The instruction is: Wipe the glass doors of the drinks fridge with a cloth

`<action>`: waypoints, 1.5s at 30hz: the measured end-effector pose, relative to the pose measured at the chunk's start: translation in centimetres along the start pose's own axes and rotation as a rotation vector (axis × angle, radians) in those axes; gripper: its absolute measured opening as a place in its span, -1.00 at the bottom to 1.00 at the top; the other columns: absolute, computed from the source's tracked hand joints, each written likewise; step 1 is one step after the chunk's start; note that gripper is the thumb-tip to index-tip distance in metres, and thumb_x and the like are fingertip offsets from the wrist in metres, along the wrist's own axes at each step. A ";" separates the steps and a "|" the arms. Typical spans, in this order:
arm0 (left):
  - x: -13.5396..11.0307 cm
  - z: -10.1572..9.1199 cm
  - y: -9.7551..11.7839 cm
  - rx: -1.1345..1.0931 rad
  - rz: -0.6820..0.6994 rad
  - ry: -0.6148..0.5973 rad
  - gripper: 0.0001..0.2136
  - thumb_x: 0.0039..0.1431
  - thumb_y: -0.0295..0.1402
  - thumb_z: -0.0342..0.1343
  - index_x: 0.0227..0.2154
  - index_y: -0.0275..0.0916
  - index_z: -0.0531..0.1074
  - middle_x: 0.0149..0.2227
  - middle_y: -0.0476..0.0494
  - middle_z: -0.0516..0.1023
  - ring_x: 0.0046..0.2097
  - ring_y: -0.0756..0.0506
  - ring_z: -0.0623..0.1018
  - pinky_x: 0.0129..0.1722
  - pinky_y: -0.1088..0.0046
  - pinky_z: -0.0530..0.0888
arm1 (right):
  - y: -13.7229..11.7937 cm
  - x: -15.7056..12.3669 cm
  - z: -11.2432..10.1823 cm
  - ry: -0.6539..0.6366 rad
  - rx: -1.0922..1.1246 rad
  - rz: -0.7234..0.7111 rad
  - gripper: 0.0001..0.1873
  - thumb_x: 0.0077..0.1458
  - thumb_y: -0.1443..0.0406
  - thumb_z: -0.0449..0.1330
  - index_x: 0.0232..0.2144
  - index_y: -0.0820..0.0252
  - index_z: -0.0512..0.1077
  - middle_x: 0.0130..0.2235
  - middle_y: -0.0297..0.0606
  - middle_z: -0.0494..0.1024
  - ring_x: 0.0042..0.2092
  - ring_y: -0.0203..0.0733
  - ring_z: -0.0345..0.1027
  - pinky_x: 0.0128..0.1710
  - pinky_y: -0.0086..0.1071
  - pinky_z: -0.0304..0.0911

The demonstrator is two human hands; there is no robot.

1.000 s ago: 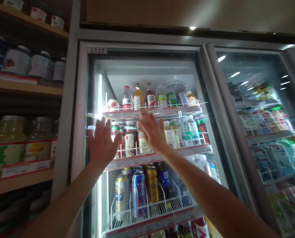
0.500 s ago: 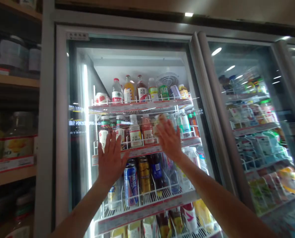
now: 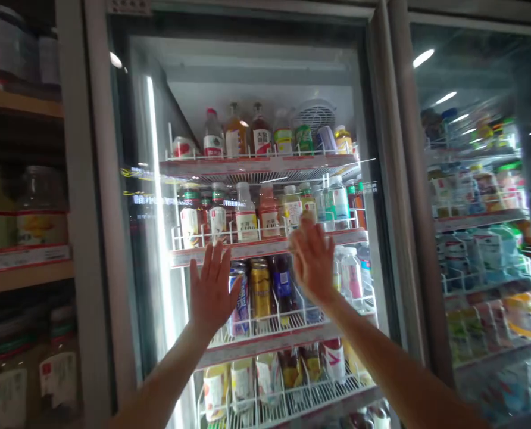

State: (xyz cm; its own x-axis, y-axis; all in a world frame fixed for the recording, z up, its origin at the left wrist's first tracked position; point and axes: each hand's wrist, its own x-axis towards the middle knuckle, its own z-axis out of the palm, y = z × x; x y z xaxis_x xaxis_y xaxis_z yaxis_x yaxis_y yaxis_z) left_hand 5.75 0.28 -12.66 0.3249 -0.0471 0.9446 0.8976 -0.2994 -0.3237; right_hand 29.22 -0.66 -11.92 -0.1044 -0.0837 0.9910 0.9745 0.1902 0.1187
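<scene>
- Head view: the left hand [image 3: 214,292] and the right hand [image 3: 312,261] are raised side by side, both open and flat with fingers spread, grasping nothing.
- Both palms face the glass door [image 3: 96,196] of a drinks fridge, straight ahead; whether they touch the glass, I cannot tell.
- Behind the glass, the left hand lies in front of a blue can [image 3: 239,295], and the right hand overlaps a wire shelf [image 3: 265,245] holding plastic bottles [image 3: 246,214].
- Above them, more bottles stand on a higher shelf [image 3: 259,164] beneath a round fan [image 3: 316,113].
- To the left, a wooden shelf [image 3: 24,280] holds large jars [image 3: 40,199].
- To the right stands a second fridge door [image 3: 475,179], packed with drinks.
- Open glass lies between the hands, and from the left hand out to the door's frame.
</scene>
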 end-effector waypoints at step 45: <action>-14.4 -1.5 7.2 -0.016 -0.097 -0.212 -0.36 0.18 -0.35 -0.02 0.27 -0.16 -0.16 0.28 -0.21 0.03 0.31 -0.18 -0.03 0.28 0.12 -0.04 | 1.7 -20.1 -6.0 -0.323 0.095 -0.013 -0.29 0.14 0.40 -0.02 0.28 -0.06 -0.14 0.29 -0.20 0.04 0.27 -0.01 -0.02 0.15 0.01 0.01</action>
State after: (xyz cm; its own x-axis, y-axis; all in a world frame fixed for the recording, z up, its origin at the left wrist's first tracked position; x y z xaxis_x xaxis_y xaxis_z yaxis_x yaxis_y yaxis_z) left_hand 7.09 -2.66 -28.56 0.2943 0.1838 0.9379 0.9235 -0.3075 -0.2295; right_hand 34.18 -4.50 -32.02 -0.1891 0.2245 0.9560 0.9514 0.2830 0.1217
